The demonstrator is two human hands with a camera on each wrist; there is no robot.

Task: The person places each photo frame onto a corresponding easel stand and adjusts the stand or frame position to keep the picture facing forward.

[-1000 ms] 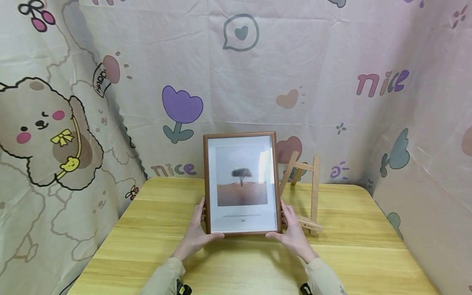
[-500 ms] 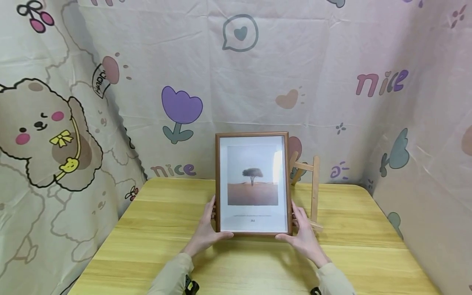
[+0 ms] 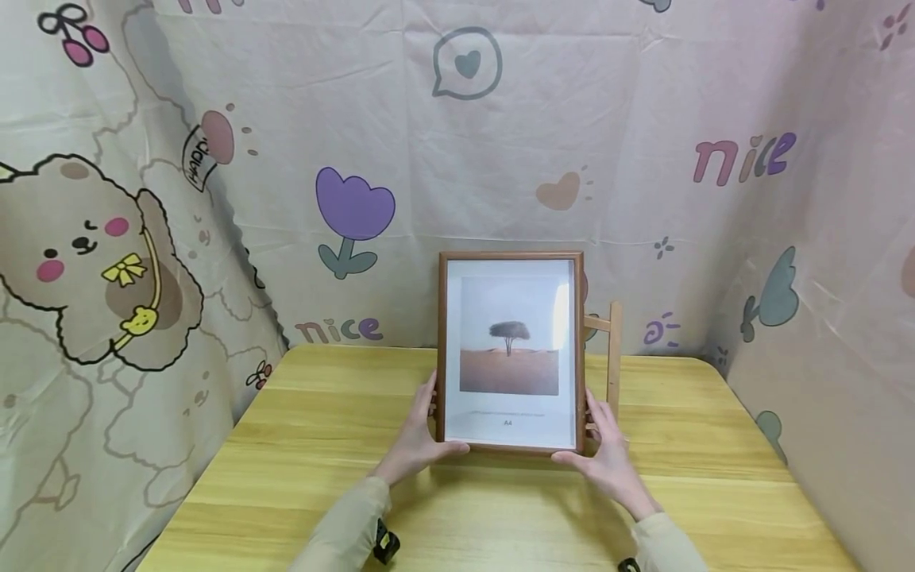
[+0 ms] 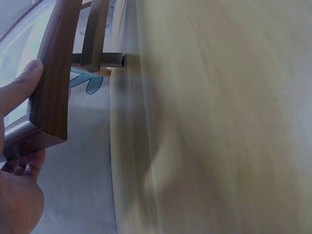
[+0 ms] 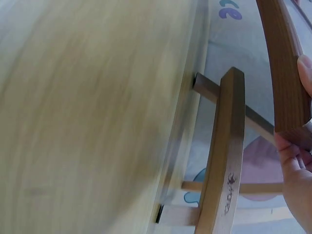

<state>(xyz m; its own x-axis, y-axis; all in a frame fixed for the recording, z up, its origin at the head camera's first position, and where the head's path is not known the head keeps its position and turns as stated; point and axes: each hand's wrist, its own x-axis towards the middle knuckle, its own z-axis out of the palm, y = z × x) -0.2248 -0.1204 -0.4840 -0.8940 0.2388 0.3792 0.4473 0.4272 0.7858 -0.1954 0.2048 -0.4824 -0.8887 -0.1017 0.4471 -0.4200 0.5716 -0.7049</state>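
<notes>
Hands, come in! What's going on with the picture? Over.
Left hand and right hand grip the picture frame by its lower corners. Frame upright over the table. Wooden easel right behind it, partly hidden.

Light wood-grain table [image 3: 300, 445]; small wooden easel [image 3: 611, 357] standing at far right, near backdrop.

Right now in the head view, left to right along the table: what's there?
Left hand → picture frame → right hand. The wooden easel stands behind the frame's right edge, above the right hand, so its place is unclear.
</notes>
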